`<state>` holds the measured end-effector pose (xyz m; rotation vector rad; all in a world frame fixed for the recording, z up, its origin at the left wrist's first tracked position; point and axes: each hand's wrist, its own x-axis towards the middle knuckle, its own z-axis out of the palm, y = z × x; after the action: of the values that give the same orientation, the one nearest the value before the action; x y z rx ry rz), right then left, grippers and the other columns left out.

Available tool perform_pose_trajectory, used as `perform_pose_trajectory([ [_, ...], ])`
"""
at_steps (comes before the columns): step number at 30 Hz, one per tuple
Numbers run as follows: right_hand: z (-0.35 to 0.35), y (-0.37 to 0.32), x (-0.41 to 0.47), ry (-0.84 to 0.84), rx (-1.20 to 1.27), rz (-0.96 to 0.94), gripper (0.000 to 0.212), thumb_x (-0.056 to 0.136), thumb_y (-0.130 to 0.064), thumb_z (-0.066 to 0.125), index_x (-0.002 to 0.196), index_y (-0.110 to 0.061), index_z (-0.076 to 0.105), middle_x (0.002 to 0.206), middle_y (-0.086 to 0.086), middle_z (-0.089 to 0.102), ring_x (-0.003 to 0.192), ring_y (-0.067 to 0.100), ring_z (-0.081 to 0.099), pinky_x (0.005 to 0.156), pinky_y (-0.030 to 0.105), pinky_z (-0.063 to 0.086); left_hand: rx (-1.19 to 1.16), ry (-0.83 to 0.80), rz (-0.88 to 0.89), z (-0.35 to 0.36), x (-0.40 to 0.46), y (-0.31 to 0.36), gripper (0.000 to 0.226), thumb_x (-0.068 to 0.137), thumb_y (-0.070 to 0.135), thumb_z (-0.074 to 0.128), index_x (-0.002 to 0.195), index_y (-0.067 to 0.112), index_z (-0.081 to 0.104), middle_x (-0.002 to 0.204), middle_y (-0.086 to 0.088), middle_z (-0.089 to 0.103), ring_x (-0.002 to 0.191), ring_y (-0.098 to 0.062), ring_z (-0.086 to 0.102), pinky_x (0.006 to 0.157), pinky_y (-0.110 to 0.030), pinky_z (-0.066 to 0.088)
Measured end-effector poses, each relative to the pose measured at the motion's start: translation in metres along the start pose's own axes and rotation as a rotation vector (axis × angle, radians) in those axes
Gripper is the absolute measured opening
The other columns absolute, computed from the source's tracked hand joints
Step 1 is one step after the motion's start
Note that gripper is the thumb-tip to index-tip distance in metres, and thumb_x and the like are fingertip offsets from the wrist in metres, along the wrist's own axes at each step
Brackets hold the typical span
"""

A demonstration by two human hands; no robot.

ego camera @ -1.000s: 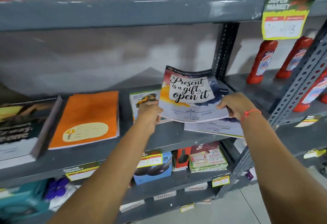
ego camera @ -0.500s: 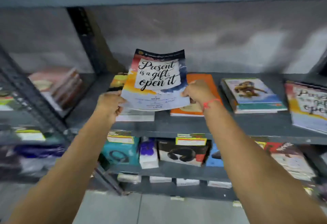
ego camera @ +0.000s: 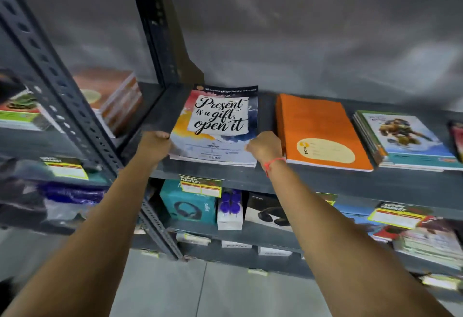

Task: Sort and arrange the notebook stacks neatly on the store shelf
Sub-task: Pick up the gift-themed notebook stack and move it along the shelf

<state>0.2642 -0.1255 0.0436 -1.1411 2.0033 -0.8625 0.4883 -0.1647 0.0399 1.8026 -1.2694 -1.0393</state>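
Note:
A "Present is a gift, open it" notebook (ego camera: 220, 126) lies flat on a small stack at the left end of the grey shelf (ego camera: 325, 178). My left hand (ego camera: 154, 145) grips its lower left corner. My right hand (ego camera: 265, 146), with a red thread on the wrist, holds its lower right edge. To the right lies an orange notebook stack (ego camera: 320, 131), then a stack with a cartoon cover (ego camera: 406, 138).
A perforated grey upright (ego camera: 62, 106) stands to the left, with more notebook stacks (ego camera: 117, 98) in the bay beyond it. The shelf below holds boxed headphones (ego camera: 188, 204) and yellow price tags (ego camera: 200, 186). Another notebook edge (ego camera: 457, 138) shows at far right.
The notebook went from the right end of the shelf, past the orange stack, and now lies flat on the left-end stack. Both hands stayed on it, and my view swung left.

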Motion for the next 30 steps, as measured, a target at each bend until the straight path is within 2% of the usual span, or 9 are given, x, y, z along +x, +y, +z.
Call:
perform_pose_trajectory([
  [2, 0.001, 0.003, -0.002, 0.010, -0.029, -0.008, 0.028, 0.082, -0.006, 0.057, 0.059, -0.011, 0.043, 0.068, 0.004, 0.051, 0.072, 0.025, 0.049, 0.042, 0.020, 0.028, 0.151, 0.001, 0.037, -0.003, 0.003, -0.007, 0.026, 0.079, -0.009, 0.045, 0.061, 0.008, 0.052, 0.071, -0.014, 0.053, 0.063, -0.023, 0.047, 0.057, -0.029, 0.041],
  [4, 0.003, 0.002, -0.006, 0.031, -0.068, -0.029, 0.006, 0.084, -0.007, 0.056, 0.087, -0.002, 0.058, 0.099, 0.015, 0.062, 0.085, 0.031, 0.056, 0.059, 0.021, 0.039, 0.234, -0.010, 0.055, -0.004, 0.005, -0.009, 0.014, 0.075, -0.005, 0.053, 0.067, 0.006, 0.060, 0.077, -0.017, 0.058, 0.069, -0.024, 0.051, 0.065, -0.034, 0.042],
  [7, 0.001, -0.002, -0.011, 0.034, -0.217, -0.078, 0.041, 0.087, -0.007, 0.050, 0.127, -0.001, 0.042, 0.131, 0.021, 0.047, 0.113, 0.038, 0.054, 0.078, 0.032, 0.042, 0.530, -0.041, 0.113, -0.004, -0.003, 0.002, 0.017, 0.079, 0.001, 0.054, 0.063, 0.005, 0.055, 0.081, -0.021, 0.059, 0.081, -0.032, 0.057, 0.069, -0.037, 0.043],
  [10, -0.011, -0.008, -0.017, 0.057, -0.306, -0.150, 0.039, 0.088, -0.004, 0.044, 0.126, -0.001, 0.044, 0.129, 0.023, 0.051, 0.114, 0.040, 0.055, 0.089, 0.040, 0.048, 0.849, 0.119, 0.370, 0.007, -0.022, 0.024, 0.025, 0.083, 0.002, 0.048, 0.102, -0.002, 0.063, 0.109, -0.028, 0.058, 0.110, -0.043, 0.049, 0.087, -0.046, 0.041],
  [13, -0.035, -0.010, -0.017, 0.165, -0.314, -0.222, 0.032, 0.085, 0.000, 0.042, 0.116, 0.001, 0.051, 0.119, 0.023, 0.058, 0.106, 0.040, 0.059, 0.079, 0.036, 0.048, 0.732, 0.262, 0.614, 0.037, -0.050, 0.056, 0.034, 0.085, 0.000, 0.047, 0.115, 0.003, 0.063, 0.122, -0.024, 0.054, 0.110, -0.045, 0.047, 0.088, -0.049, 0.045],
  [17, -0.089, 0.003, -0.009, 0.249, -0.265, -0.220, 0.030, 0.084, -0.004, 0.045, 0.113, 0.002, 0.053, 0.119, 0.025, 0.060, 0.108, 0.042, 0.058, 0.083, 0.037, 0.048, 0.515, 0.247, 0.818, 0.103, -0.084, 0.100, 0.034, 0.080, -0.007, 0.046, 0.106, -0.001, 0.068, 0.113, -0.025, 0.063, 0.100, -0.040, 0.060, 0.085, -0.041, 0.049],
  [23, -0.210, 0.080, 0.008, 0.329, -0.239, -0.100, 0.032, 0.087, -0.011, 0.043, 0.112, 0.000, 0.060, 0.122, 0.022, 0.061, 0.113, 0.037, 0.057, 0.084, 0.034, 0.046, 0.322, -0.019, 0.817, 0.247, -0.164, 0.150, 0.051, 0.078, -0.012, 0.039, 0.121, 0.005, 0.059, 0.126, -0.021, 0.056, 0.113, -0.035, 0.056, 0.097, -0.035, 0.040],
  [25, -0.254, 0.116, 0.010, 0.329, -0.253, -0.031, 0.035, 0.092, -0.015, 0.041, 0.119, -0.001, 0.058, 0.125, 0.020, 0.059, 0.114, 0.034, 0.056, 0.077, 0.031, 0.041, 0.289, -0.142, 0.793, 0.297, -0.192, 0.161, 0.048, 0.080, -0.011, 0.039, 0.119, 0.005, 0.060, 0.124, -0.021, 0.058, 0.113, -0.035, 0.056, 0.095, -0.033, 0.039],
  [30, -0.352, 0.208, 0.016, 0.416, -0.212, 0.160, 0.034, 0.090, -0.014, 0.043, 0.115, 0.004, 0.058, 0.125, 0.024, 0.059, 0.113, 0.037, 0.056, 0.082, 0.032, 0.044, 0.230, -0.343, 0.806, 0.409, -0.253, 0.176, 0.039, 0.082, -0.008, 0.040, 0.111, 0.000, 0.066, 0.122, -0.021, 0.063, 0.115, -0.033, 0.056, 0.094, -0.032, 0.040],
])
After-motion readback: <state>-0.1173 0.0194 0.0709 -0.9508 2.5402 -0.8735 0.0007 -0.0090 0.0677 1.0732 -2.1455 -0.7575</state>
